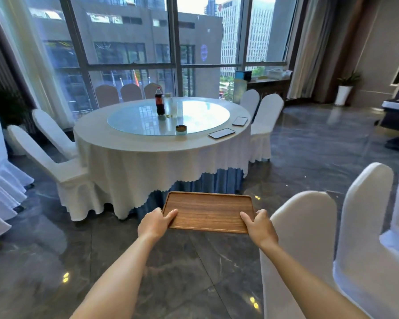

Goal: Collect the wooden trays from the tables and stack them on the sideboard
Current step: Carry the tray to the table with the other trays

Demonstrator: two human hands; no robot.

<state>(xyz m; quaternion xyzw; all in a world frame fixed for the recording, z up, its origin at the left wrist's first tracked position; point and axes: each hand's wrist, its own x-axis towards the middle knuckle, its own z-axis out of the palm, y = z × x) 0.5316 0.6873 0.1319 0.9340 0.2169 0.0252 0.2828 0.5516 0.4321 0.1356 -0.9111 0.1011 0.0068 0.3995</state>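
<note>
A rectangular wooden tray with a low rim is held level in the air in front of me, above the dark floor. My left hand grips its near left corner, thumb on top. My right hand grips the near right corner the same way. The tray is empty. Beyond it stands a round table with a white cloth and a glass turntable. A dark sideboard stands under the window at the back right.
On the table are a cola bottle, a glass jug, an ashtray and two phones. White-covered chairs ring the table; more stand close at my right and at the far left. A potted plant is at the back right.
</note>
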